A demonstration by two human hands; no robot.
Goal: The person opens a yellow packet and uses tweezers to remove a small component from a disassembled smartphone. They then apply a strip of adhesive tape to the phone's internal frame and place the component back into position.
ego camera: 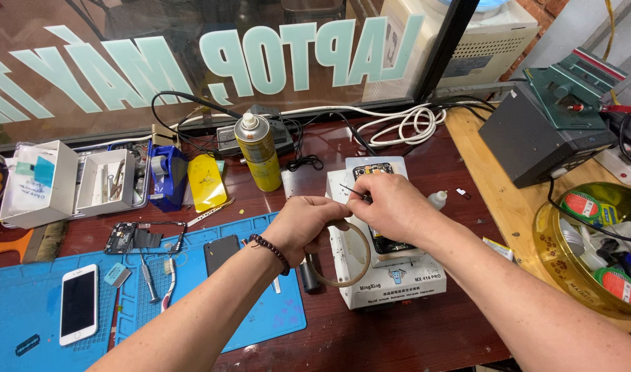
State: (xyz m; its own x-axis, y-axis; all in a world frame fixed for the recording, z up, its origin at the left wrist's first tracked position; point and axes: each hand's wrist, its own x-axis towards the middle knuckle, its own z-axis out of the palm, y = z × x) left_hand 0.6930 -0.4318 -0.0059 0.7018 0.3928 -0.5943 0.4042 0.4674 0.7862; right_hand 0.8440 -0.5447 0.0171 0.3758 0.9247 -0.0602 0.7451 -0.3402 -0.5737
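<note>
At centre frame, the left hand (303,224) pinched a clear tape roll (343,256) hanging below it, while the right hand (391,207) gripped a thin tool (350,189), its tip hard to see. They hid most of the phone (374,172) on the white machine (391,275). Behind stood a yellow spray can (257,151).

Both hands, the left hand (303,224) and the right hand (387,203), crowd the top of the white heating machine (391,275), so little room is left above it. Just far-left, the yellow spray can (257,153) stands tall and blocks that side. Behind, a tangle of cables (398,124) fills the far edge. To the right, bare wooden board (487,200) lies open up to the dark box (535,138). The near tabletop (370,337) looks free, though the arms cover part of it.
</note>
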